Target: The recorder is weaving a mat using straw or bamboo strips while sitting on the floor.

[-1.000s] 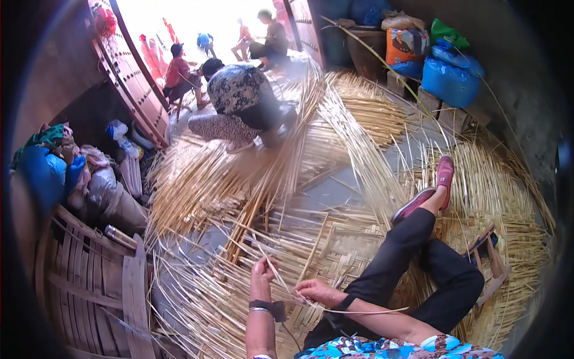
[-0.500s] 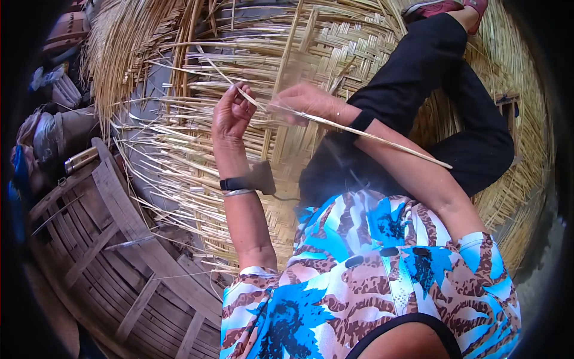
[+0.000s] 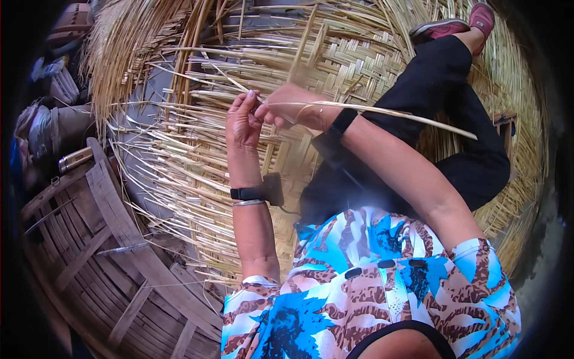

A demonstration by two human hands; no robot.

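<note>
Strip (image 3: 388, 111) | left hand (image 3: 242, 127), right hand (image 3: 299, 106): fingers (image 3: 249, 96) pinched on it | free tip overhangs trousers (image 3: 418, 78)

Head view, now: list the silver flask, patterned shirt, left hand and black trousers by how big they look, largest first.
1. patterned shirt, partly cut off by the lower edge
2. black trousers
3. left hand
4. silver flask
</note>
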